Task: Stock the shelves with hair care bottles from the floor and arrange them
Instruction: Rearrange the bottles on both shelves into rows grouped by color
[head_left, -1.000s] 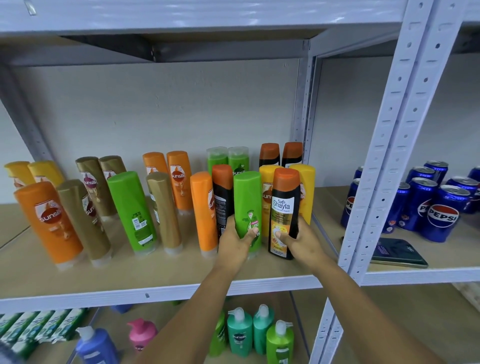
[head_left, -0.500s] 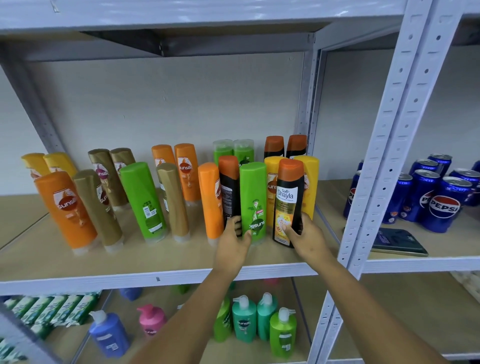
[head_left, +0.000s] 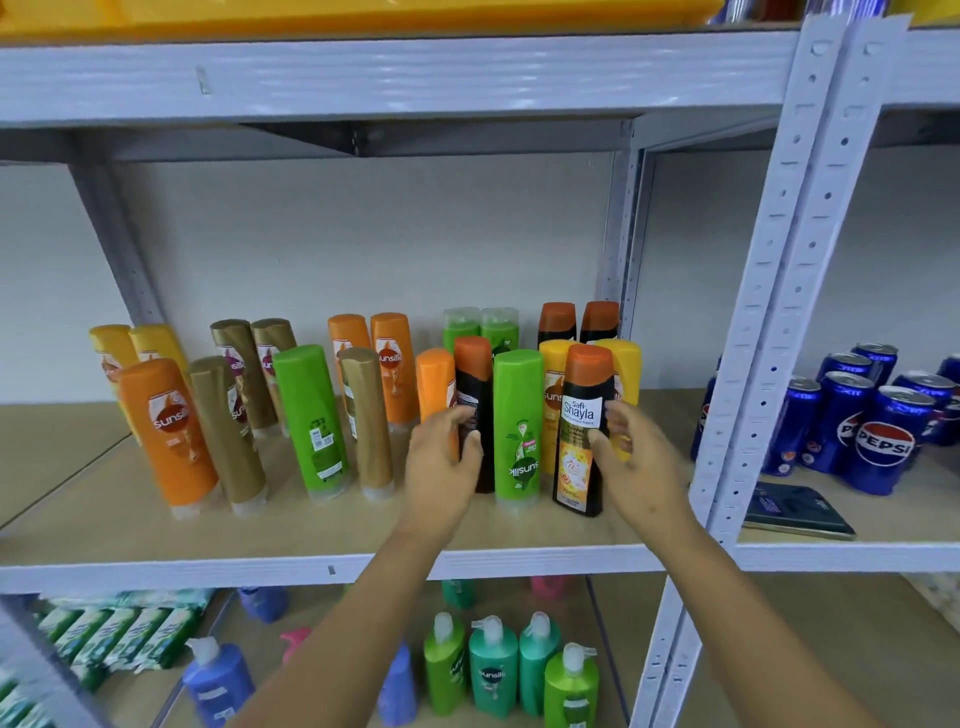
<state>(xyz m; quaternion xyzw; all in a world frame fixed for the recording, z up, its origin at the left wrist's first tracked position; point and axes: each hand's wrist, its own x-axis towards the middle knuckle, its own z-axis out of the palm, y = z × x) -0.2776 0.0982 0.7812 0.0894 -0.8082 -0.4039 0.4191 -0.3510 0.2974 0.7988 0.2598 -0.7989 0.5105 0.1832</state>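
A: Wooden shelf (head_left: 130, 525), front row: which bottles did the hands hold?

B: The left hand (head_left: 441, 467) curled round the black bottle (head_left: 475, 410), next to the upright green bottle (head_left: 519, 426). The right hand (head_left: 636, 467) pinched the labelled black bottle (head_left: 582, 441), thumb on its front, fingers behind.

A: And to the right?

B: Blue cans (head_left: 852, 415) stood in the neighbouring bay.

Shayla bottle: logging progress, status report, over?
Right hand grips Shayla bottle, upright on shelf. Left hand on black bottle. Green bottle stands between.
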